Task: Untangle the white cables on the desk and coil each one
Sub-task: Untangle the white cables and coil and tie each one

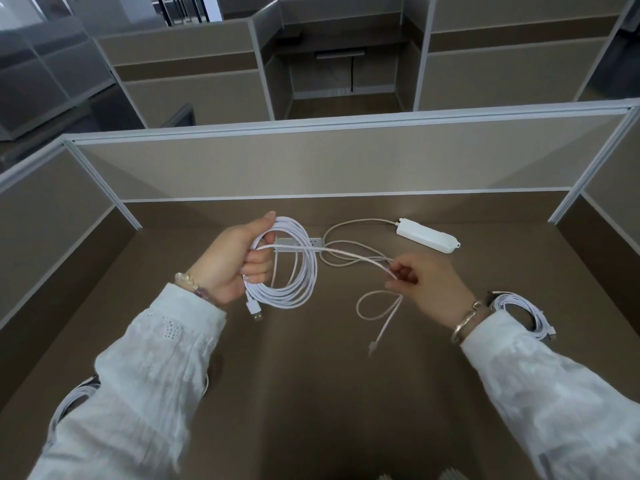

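My left hand (239, 261) grips a coil of white cable (301, 289) above the brown desk, with a USB plug (255, 311) hanging below the hand. From the coil a straight run of the same cable stretches right to my right hand (429, 282), which pinches it. Below that hand the cable's loose tail (377, 311) makes a small loop and ends on the desk. A second white cable (349, 237) lies behind in loose curves, joined to a white power adapter (427, 235).
A coiled white cable (519, 308) lies on the desk beside my right wrist. Another white coil (69, 400) shows under my left sleeve. A socket strip (317, 242) is set in the desk (311, 393) behind the held coil. Cubicle partitions (311, 161) wall the desk on three sides.
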Action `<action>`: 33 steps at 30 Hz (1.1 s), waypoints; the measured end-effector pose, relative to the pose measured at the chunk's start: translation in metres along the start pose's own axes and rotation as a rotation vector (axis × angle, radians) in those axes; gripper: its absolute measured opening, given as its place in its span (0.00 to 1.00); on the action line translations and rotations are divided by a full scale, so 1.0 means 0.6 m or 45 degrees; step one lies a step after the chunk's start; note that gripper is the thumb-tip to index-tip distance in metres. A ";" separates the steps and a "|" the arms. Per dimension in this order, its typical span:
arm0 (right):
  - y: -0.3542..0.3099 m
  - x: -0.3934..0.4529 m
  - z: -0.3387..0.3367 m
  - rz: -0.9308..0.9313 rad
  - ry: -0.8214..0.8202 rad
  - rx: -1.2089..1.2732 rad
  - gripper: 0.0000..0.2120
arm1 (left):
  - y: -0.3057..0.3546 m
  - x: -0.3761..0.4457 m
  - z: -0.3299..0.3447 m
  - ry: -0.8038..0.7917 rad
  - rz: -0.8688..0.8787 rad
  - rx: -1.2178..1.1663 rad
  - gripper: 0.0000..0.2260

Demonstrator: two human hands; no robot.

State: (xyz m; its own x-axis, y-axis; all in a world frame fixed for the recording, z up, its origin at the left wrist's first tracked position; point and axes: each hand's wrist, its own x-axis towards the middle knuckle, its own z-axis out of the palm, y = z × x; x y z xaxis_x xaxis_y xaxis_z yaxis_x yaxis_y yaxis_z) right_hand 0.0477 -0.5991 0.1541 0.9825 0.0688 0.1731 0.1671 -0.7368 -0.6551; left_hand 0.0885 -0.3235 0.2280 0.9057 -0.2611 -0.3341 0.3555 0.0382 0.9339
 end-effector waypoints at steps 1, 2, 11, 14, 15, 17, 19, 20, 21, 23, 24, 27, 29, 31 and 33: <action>0.004 -0.001 0.000 0.049 0.053 0.069 0.08 | 0.001 -0.001 -0.001 -0.005 0.000 0.008 0.18; 0.006 -0.002 -0.001 0.095 0.116 0.157 0.08 | 0.001 -0.002 -0.001 -0.008 -0.009 0.028 0.18; -0.028 -0.001 -0.021 0.091 0.365 0.533 0.04 | -0.028 -0.008 0.011 -0.345 -0.351 0.048 0.18; -0.031 0.000 -0.027 0.091 0.546 0.613 0.06 | -0.030 -0.009 0.016 -0.415 -0.443 0.088 0.23; -0.031 0.000 -0.031 0.091 0.605 0.646 0.06 | -0.030 -0.010 0.017 -0.435 -0.464 0.092 0.22; -0.029 0.001 -0.035 0.080 0.686 0.633 0.06 | -0.032 -0.012 0.020 -0.463 -0.493 0.098 0.21; -0.022 0.002 -0.031 0.101 0.694 0.578 0.04 | -0.034 -0.015 0.025 -0.514 -0.529 0.139 0.23; -0.018 0.003 -0.029 0.126 0.673 0.551 0.04 | -0.035 -0.017 0.028 -0.558 -0.530 0.175 0.22; -0.014 0.004 -0.027 0.156 0.640 0.527 0.04 | -0.036 -0.019 0.030 -0.605 -0.505 0.213 0.20; -0.001 0.007 -0.022 0.205 0.544 0.488 0.07 | -0.035 -0.023 0.031 -0.645 -0.423 0.222 0.17; 0.006 0.007 -0.020 0.217 0.474 0.460 0.08 | -0.034 -0.023 0.029 -0.628 -0.395 0.179 0.17; 0.026 -0.002 -0.011 0.196 0.188 0.374 0.07 | -0.026 -0.021 0.018 -0.487 -0.336 -0.050 0.18; 0.033 -0.011 -0.005 0.118 -0.045 0.247 0.05 | -0.019 -0.018 0.007 -0.409 -0.273 -0.184 0.19; 0.034 -0.019 0.002 0.063 -0.243 0.166 0.08 | -0.010 -0.016 -0.001 -0.343 -0.180 -0.270 0.19; 0.039 -0.024 0.012 0.021 -0.313 0.095 0.12 | -0.001 -0.014 -0.004 -0.255 -0.084 -0.333 0.18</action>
State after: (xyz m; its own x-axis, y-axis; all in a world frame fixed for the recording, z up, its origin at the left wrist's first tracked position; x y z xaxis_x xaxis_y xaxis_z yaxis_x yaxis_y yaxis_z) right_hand 0.0380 -0.6128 0.1310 0.9740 0.2259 -0.0161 0.1478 -0.6880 -0.7105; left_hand 0.0813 -0.3188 0.2297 0.8243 -0.4549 -0.3370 0.4829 0.2542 0.8380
